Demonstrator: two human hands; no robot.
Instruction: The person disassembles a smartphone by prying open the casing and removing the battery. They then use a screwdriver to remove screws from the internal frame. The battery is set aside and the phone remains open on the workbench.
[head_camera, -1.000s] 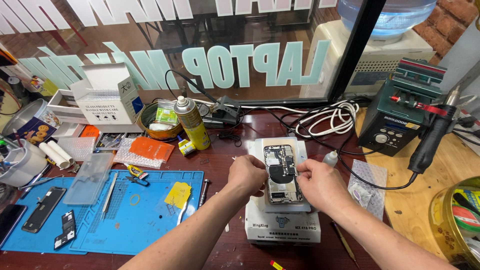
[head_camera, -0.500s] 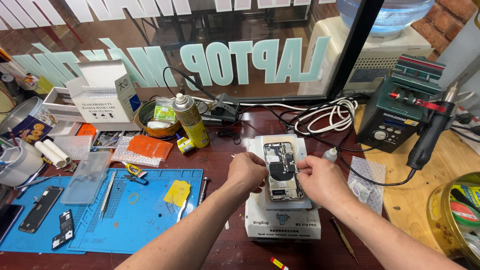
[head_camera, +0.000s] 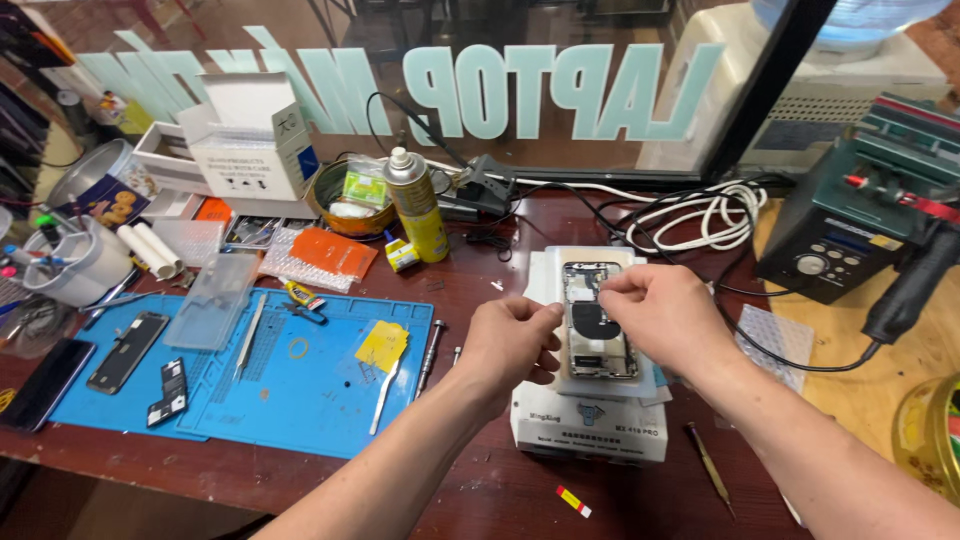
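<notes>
Opened phone (head_camera: 597, 335), back cover off and its dark battery and coil exposed, lies face-down on a white box-shaped heating platform (head_camera: 588, 432) at the near edge of the red-brown workbench (head_camera: 470, 280); the raised platform probably serves to keep the body flat and steady while both hands work from either side; left hand (head_camera: 512, 342) is curled at the phone's left edge, fingertips pinched narrowly together, though whether anything small lies between them cannot be told; right hand (head_camera: 662, 318) reaches over the upper right of the phone, thumb and forefinger closed to a fine pinch just above the frame, again with no visible content; a slim hand tool (head_camera: 711, 468) rests on the bench just right of the platform; left of the hands, a blue silicone mat (head_camera: 330, 410) keeps loose parts from scattering: a yellow pry tool (head_camera: 381, 350), a screwdriver (head_camera: 430, 345), a dark phone screen (head_camera: 127, 351) and a clear plastic case (head_camera: 211, 301); farther back, a yellow spray can (head_camera: 416, 205) stands upright beside a round bowl (head_camera: 327, 197) holding a green packet and pale scraps; a grey cup (head_camera: 75, 265) at far left holds pens and tools; an open white carton (head_camera: 250, 140) sits against the glass; at right, a green soldering station (head_camera: 860, 215) with coiled white cable (head_camera: 705, 212).
</notes>
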